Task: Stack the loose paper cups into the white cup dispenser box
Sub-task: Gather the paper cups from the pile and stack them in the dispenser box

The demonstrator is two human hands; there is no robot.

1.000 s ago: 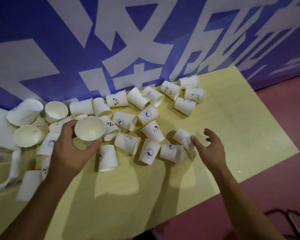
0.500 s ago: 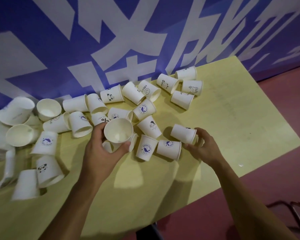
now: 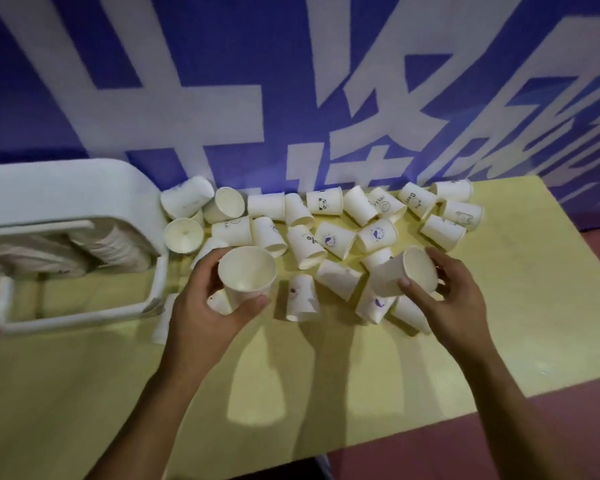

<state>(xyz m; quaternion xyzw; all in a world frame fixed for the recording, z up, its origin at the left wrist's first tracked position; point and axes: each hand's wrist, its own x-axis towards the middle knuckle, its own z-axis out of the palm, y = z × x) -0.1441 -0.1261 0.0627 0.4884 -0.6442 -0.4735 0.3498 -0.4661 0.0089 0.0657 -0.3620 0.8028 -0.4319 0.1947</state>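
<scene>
The left hand (image 3: 205, 317) grips an upright paper cup (image 3: 246, 273); the right hand (image 3: 444, 299) clasps a tilted cup (image 3: 407, 271), loose cups (image 3: 326, 237) beyond the fingertips.

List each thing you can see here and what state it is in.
Left hand: holding a white paper cup, mouth up.
Right hand: holding a second white paper cup, tilted, mouth toward the camera.
White cup dispenser box: on its side, stacked cups inside.
Loose white paper cups: scattered, mostly tipped over.
Yellow table: holds everything.
</scene>
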